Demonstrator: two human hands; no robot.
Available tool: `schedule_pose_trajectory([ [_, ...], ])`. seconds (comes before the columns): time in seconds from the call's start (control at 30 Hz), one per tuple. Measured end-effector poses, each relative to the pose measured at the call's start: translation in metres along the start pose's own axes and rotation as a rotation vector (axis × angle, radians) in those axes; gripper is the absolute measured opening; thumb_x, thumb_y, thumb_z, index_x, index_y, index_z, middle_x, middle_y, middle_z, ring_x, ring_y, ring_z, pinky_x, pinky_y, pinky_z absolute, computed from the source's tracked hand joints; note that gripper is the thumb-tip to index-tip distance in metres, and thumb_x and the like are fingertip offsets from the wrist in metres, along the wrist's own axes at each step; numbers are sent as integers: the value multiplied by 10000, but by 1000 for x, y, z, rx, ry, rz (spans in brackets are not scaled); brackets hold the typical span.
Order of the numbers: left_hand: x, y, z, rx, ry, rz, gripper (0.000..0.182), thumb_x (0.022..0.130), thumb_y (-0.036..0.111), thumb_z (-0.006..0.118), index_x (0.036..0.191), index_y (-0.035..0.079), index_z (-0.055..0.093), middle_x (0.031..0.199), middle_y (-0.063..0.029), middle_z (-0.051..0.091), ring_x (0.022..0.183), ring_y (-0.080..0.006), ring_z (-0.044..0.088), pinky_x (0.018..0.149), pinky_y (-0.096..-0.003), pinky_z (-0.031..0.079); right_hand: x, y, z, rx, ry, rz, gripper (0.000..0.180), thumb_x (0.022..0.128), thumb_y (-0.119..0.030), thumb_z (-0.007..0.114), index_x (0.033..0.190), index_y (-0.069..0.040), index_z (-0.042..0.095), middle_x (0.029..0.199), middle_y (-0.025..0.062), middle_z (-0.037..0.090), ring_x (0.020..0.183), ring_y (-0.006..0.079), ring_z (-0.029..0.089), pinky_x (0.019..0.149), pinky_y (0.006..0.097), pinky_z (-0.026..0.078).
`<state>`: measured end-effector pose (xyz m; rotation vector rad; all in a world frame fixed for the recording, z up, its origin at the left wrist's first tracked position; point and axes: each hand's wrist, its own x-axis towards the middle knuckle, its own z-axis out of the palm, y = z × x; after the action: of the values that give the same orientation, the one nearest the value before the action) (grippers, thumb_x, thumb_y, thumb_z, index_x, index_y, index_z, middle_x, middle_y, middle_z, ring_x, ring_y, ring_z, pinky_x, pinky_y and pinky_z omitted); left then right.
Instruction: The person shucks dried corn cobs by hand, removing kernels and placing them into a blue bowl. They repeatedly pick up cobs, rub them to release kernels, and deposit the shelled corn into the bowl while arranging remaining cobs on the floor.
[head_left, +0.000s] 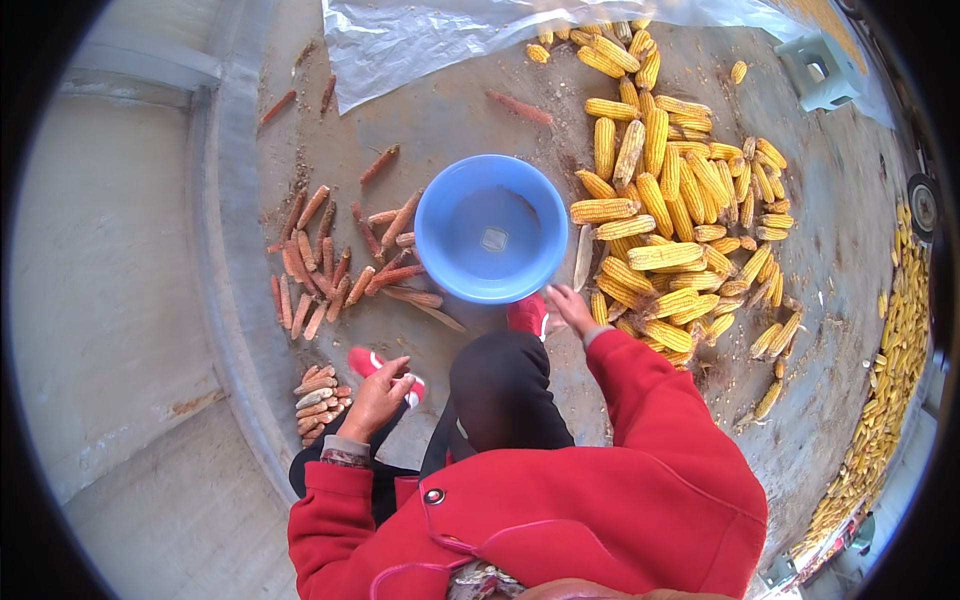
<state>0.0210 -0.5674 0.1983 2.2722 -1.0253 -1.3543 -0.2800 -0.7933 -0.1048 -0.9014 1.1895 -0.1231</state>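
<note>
A round blue plastic basin (448, 262) stands on the concrete floor in front of me, with a pale square mark on its bottom. My right hand (571, 309) is just below its near right rim, fingers stretched forward and nothing seen in them; whether they touch the rim I cannot tell. Over my left red shoe (364, 361) hovers my left hand (381, 396), loosely curled with no object visible in it. To the right of the basin lies a heap of yellow corn ears (664, 256). Stripped reddish corncobs (306, 251) are scattered on the left.
A neat stack of cobs (315, 403) sits by my left leg, near a pale wall (124, 247). Plastic sheeting (420, 41) covers the far floor. A grey-green plastic stool (821, 71) stands far right. Many more corn ears (889, 375) line the right edge.
</note>
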Motion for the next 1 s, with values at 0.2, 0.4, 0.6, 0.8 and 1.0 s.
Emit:
schedule_pose_trajectory([
  [0.2, 19, 2, -17, 100, -147, 133, 422, 910, 240, 642, 1249, -3, 581, 1137, -214, 656, 1055, -344, 643, 900, -387, 507, 32, -58, 48, 328, 85, 122, 558, 886, -440, 675, 1174, 25, 563, 978, 127, 670, 822, 223, 678, 654, 370, 575],
  [0.4, 56, 14, -29, 185, -99, 278, 417, 887, 224, 669, 1232, 4, 585, 1093, -212, 654, 977, -367, 638, 842, -410, 510, 57, -93, 63, 252, 141, 105, 447, 883, -387, 665, 1092, 3, 604, 855, 91, 665, 645, 203, 663, 490, 306, 548],
  [0.6, 58, 26, -49, 60, -217, 344, 450, 871, 195, 689, 1262, 17, 554, 1083, -169, 645, 967, -341, 623, 832, -392, 502, 145, -202, 106, 186, 40, -50, 516, 853, -440, 686, 1080, 16, 608, 847, 105, 670, 641, 198, 659, 530, 321, 558],
  [0.8, 71, 26, -67, 25, -182, 296, 447, 858, 180, 703, 1246, 8, 560, 1088, -167, 648, 933, -328, 616, 824, -388, 494, 213, -268, 122, 197, 44, -75, 587, 879, -458, 666, 1205, 20, 572, 972, 135, 691, 817, 241, 690, 604, 366, 575],
  [1.0, 81, 20, -77, -37, -170, 226, 459, 855, 165, 705, 1259, 3, 558, 1081, -169, 646, 948, -329, 615, 833, -384, 491, 259, -278, 50, -468, 510, -406, 587, 899, -336, 648, 1365, -22, 480, 1229, 167, 633, 1081, 295, 648, 874, 416, 537],
])
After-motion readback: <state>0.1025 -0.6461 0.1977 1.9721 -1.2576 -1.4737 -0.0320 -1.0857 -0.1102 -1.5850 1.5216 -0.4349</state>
